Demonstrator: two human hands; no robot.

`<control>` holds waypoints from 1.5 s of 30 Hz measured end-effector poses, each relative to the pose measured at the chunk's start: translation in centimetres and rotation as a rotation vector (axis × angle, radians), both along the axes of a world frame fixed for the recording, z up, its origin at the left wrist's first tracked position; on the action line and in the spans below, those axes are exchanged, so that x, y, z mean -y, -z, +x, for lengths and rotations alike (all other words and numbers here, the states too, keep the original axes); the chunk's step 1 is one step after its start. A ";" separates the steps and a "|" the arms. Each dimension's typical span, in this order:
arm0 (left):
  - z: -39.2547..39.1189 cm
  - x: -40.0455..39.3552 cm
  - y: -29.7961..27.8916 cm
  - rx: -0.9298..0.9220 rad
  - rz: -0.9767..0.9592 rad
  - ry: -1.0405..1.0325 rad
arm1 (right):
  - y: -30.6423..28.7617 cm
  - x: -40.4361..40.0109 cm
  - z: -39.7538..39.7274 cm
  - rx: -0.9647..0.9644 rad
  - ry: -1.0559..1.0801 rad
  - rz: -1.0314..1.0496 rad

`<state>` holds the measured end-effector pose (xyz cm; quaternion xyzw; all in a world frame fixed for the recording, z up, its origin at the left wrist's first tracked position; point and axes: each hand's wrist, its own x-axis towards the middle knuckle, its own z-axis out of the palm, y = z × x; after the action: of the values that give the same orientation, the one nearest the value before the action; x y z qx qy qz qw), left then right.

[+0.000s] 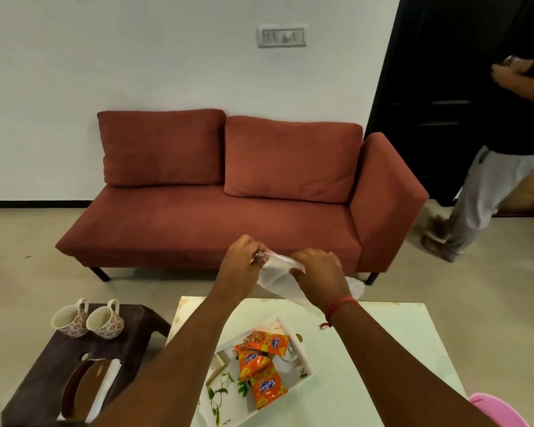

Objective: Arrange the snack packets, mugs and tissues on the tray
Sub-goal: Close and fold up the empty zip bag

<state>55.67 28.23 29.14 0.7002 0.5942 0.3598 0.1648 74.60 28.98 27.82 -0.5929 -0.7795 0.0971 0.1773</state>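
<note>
Both hands are raised above the far edge of the pale table (383,349) and hold a clear plastic bag (275,275) between them. My left hand (242,260) pinches its upper left edge. My right hand (318,269) grips its right side. Below them, a white tray (302,374) with a leaf print lies on the table with three orange snack packets (261,363) in it. Two floral mugs (88,318) lie on their sides on a dark stool (43,365) at the left. A wooden holder with white tissues (104,386) sits nearer on that stool.
A rust-red sofa (228,195) stands against the white wall behind the table. Another person (490,167) walks at the right by a dark door. A pink object (500,411) shows at the bottom right corner.
</note>
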 end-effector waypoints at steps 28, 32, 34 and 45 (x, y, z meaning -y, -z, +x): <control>0.6 0.7 1.8 0.764 -0.609 -0.118 | 1.1 -0.8 1.7 -1.131 0.161 -0.713; 1.7 0.4 1.7 0.820 -0.576 -0.178 | 1.2 -1.0 2.8 -1.102 0.122 -0.680; 2.2 0.2 1.9 0.882 -0.574 -0.212 | 1.3 -1.2 3.4 -1.152 0.139 -0.658; 7.0 1.0 2.4 0.922 -0.526 -0.304 | 2.0 -0.4 8.1 -1.472 0.302 -0.988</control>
<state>62.68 27.19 26.77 0.3117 0.6248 0.4884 0.5235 82.70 29.41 25.83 -0.4854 -0.2516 0.7523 0.3676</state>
